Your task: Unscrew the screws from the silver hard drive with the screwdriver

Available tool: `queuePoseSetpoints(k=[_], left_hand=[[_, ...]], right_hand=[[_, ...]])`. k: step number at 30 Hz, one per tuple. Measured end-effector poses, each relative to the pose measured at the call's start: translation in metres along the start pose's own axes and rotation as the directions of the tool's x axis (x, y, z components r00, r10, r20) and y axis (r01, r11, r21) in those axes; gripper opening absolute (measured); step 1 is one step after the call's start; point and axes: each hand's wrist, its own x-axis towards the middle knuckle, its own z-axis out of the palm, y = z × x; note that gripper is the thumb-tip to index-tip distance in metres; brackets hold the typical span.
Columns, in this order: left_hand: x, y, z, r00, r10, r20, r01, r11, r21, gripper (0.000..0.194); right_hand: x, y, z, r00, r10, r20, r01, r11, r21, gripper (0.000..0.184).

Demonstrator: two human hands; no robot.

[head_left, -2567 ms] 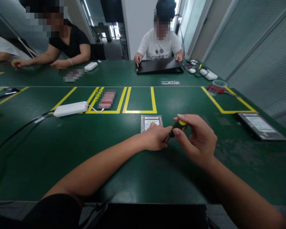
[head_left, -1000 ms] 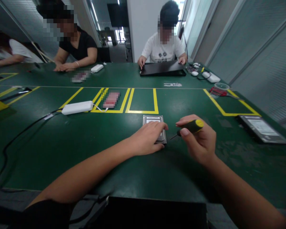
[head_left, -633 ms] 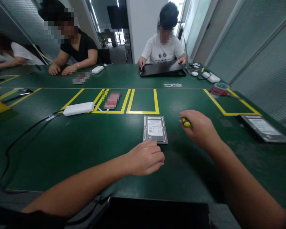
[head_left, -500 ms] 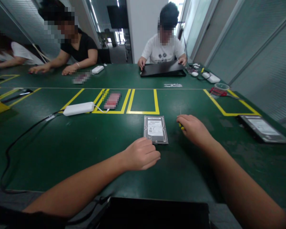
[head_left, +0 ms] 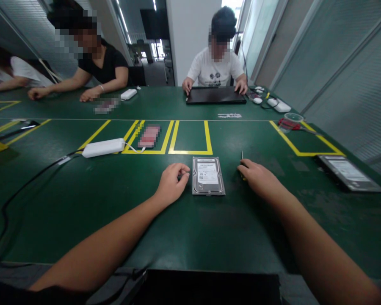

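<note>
A hard drive [head_left: 208, 176] lies flat, label up, on the green table [head_left: 190, 237] in front of me. Just left of it is my left hand [head_left: 173, 182], its fingers loosely curled and the thumb apart, with nothing visible in them. My right hand [head_left: 257, 173] rests to the right of the drive, closed round a screwdriver [head_left: 241, 155]. The screwdriver's thin metal shaft points away from me, and a bit of its yellow handle shows below the fingers.
Another hard drive [head_left: 349, 173] lies at the right. A white power strip [head_left: 103, 147] with a black cable is at the left, near a pixelated phone [head_left: 149, 136]. Yellow tape [head_left: 190, 152] marks the table. Across from me a person holds a black panel [head_left: 216, 95]; a clear cup [head_left: 292, 120] stands at right.
My left hand has moved left, off the drive's near corner, and its fingers have loosened. The right hand keeps the screwdriver. Across the table, the person's black panel has come down flat.
</note>
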Motion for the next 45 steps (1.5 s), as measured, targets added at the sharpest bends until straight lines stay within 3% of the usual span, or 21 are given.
queuePoseSetpoints(k=[4, 10, 13, 18, 24, 29, 33, 39, 45], left_hand=[[0.004, -0.008, 0.006, 0.993, -0.03, 0.115, 0.02, 0.996, 0.09, 0.028], [0.003, -0.003, 0.007, 0.982, -0.019, 0.187, -0.013, 0.986, 0.168, 0.038], [0.004, -0.002, 0.007, 0.975, -0.011, 0.22, -0.029, 0.984, 0.176, 0.051], [0.004, -0.003, 0.009, 0.966, -0.027, 0.256, -0.023, 0.981, 0.191, 0.072], [0.005, -0.005, 0.008, 0.97, -0.027, 0.241, -0.016, 0.984, 0.177, 0.09], [0.002, 0.004, 0.009, 0.982, 0.037, 0.187, -0.076, 0.976, 0.204, 0.102], [-0.002, 0.012, 0.014, 0.984, 0.097, 0.15, -0.131, 0.962, 0.239, 0.102], [-0.003, 0.014, 0.02, 0.994, 0.074, 0.074, -0.091, 0.964, 0.249, 0.111], [-0.002, 0.013, 0.02, 0.99, 0.107, 0.096, -0.126, 0.966, 0.226, 0.108]], right_hand=[[-0.003, 0.001, -0.002, 0.998, 0.006, 0.07, -0.006, 1.0, -0.01, 0.047], [-0.003, 0.003, -0.009, 0.997, -0.019, -0.077, 0.02, 1.0, 0.004, 0.048], [0.002, -0.013, -0.018, 0.988, -0.001, -0.152, 0.027, 0.986, 0.162, 0.04], [0.013, -0.053, -0.031, 0.979, 0.039, -0.198, 0.059, 0.883, 0.466, 0.037], [0.027, -0.067, -0.035, 0.995, 0.095, 0.034, -0.096, 0.794, 0.601, 0.065], [0.032, -0.073, -0.034, 0.993, 0.104, 0.048, -0.113, 0.808, 0.578, 0.075], [0.036, -0.081, -0.033, 0.992, 0.099, 0.078, -0.124, 0.877, 0.464, 0.089], [0.044, -0.088, -0.037, 0.977, 0.139, 0.161, -0.185, 0.929, 0.32, 0.099], [0.044, -0.096, -0.039, 0.966, 0.189, 0.176, -0.224, 0.954, 0.201, 0.105]])
